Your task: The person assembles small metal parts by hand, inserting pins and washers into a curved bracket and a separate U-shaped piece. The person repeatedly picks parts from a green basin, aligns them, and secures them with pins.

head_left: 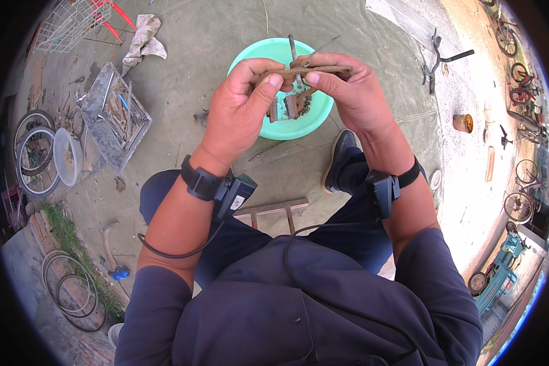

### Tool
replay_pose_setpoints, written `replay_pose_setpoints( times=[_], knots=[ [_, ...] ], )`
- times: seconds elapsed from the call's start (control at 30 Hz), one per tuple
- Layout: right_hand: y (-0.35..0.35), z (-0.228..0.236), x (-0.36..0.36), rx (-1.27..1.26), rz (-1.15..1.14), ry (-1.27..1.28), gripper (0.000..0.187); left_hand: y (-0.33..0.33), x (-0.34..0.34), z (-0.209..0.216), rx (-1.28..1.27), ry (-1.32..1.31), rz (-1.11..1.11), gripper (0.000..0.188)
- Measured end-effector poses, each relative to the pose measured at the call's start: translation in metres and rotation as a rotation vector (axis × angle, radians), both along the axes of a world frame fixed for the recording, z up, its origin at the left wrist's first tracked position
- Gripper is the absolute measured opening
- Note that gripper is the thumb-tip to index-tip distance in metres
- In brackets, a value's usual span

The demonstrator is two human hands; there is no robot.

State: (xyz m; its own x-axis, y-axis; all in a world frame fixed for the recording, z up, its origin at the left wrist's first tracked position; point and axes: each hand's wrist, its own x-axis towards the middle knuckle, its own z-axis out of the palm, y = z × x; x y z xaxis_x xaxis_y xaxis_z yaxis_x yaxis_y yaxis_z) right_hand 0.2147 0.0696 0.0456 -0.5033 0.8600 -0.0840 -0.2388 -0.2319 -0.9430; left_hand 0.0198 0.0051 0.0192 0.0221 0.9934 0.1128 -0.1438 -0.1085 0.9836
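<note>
My left hand (232, 113) and my right hand (363, 100) are both closed on a long, flat, rusty metal piece (320, 69), with the thumbs pressing along its near side. It is held level above a mint-green plastic basin (290, 130). A thin metal rod (291, 46) stands out beyond my fingers; whether it joins the rusty piece cannot be made out. Inside the basin lie brown metal blocks (291, 107) and several small dark parts (306, 104). My fingers hide some of the basin's contents.
A grimy metal tray (119, 155) with tools lies left, near bicycle wheels (38, 177) and a whitish bowl (68, 156). A rag (141, 46) lies far left. Handlebars (432, 67) and a rusty can (463, 123) are right. A wooden stool (271, 207) stands between my legs.
</note>
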Motion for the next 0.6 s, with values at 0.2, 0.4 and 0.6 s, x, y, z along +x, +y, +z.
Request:
replay_pose_setpoints(
  times=[0.2, 0.4, 0.6],
  knots=[
    [0.0, -0.001, 0.002, 0.053, 0.0, -0.089, 0.024, -0.001, -0.001, -0.001, -0.055, -0.029, -0.016, 0.028],
    [-0.002, -0.001, 0.001, 0.118, -0.021, -0.153, 0.02, 0.001, 0.005, -0.003, 0.031, 0.052, 0.102, 0.034],
    [-0.001, 0.0, 0.002, 0.283, 0.037, -0.244, 0.019, 0.001, -0.007, 0.005, -0.021, 0.213, -0.036, 0.031]
  ],
)
